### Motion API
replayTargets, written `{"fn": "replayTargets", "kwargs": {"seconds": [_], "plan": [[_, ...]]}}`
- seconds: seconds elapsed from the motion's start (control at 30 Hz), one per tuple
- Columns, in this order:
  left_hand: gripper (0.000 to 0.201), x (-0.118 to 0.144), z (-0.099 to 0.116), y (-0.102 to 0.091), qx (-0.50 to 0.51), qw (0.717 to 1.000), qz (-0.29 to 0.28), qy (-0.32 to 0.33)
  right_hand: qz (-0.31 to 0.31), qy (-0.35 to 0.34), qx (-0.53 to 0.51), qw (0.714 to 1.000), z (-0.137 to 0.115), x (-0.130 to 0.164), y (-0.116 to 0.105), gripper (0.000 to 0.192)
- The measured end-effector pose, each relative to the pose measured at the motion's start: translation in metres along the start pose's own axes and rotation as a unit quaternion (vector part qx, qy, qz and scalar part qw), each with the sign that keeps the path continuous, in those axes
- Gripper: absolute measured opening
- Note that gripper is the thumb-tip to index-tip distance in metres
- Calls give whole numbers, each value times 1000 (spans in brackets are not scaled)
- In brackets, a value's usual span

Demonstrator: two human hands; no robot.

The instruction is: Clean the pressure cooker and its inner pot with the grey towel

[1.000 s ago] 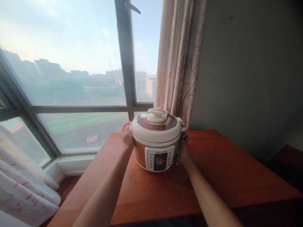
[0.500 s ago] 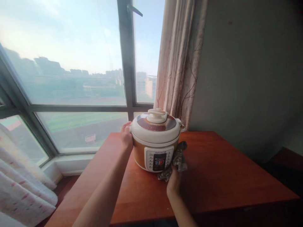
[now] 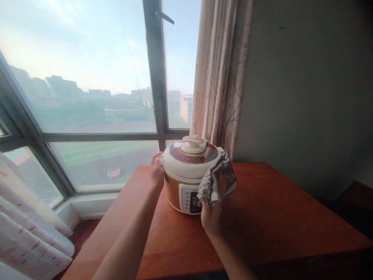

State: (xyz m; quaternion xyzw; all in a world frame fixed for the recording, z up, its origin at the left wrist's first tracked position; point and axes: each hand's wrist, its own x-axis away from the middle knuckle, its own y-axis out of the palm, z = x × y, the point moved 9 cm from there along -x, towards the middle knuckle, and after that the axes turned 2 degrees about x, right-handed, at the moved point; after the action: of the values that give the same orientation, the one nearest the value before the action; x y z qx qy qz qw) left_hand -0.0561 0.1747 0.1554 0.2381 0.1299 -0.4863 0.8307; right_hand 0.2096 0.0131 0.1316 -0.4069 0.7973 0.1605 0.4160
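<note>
An electric pressure cooker (image 3: 175, 190), white and orange-brown with a white knob on its lid, stands upright on the reddish wooden table (image 3: 262, 217). My left hand (image 3: 156, 169) is closed on the handle at the cooker's left side. In my right hand (image 3: 212, 216) is a grey patterned cloth (image 3: 214, 177), bunched over the fingers and lying against the cooker's right front side. It hides the right part of the control panel (image 3: 189, 199) and most of my right fingers.
Behind the table is a large window (image 3: 96, 77) with a grey frame. A long curtain (image 3: 221, 77) hangs behind the cooker, and a white patterned one (image 3: 29, 225) hangs at lower left. A dark wall (image 3: 305, 97) rises on the right.
My right hand has lifted the cloth from low on the cooker's right front side to higher up, near the lid's rim. The left hand stays at the left handle.
</note>
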Motion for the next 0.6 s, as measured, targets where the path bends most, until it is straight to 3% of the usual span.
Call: {"fn": "replayTargets", "kwargs": {"seconds": [0.1,0.23,0.33,0.43,0.6], "plan": [[34,0,-2,0,-5,1000,-2,-2,-43,-127,102,986,-39,-47,7,70],[33,-1,-4,-1,-10,1000,-5,-4,-145,-193,169,956,-56,-89,26,67],[33,-1,-1,-1,-5,1000,-14,-4,-160,-195,172,952,-44,-108,27,59],[32,1,4,-1,-17,1000,-21,1,-123,-183,140,965,-24,-118,16,54],[33,3,7,0,-19,1000,-19,1,-42,-128,61,989,3,-99,-6,61]]}}
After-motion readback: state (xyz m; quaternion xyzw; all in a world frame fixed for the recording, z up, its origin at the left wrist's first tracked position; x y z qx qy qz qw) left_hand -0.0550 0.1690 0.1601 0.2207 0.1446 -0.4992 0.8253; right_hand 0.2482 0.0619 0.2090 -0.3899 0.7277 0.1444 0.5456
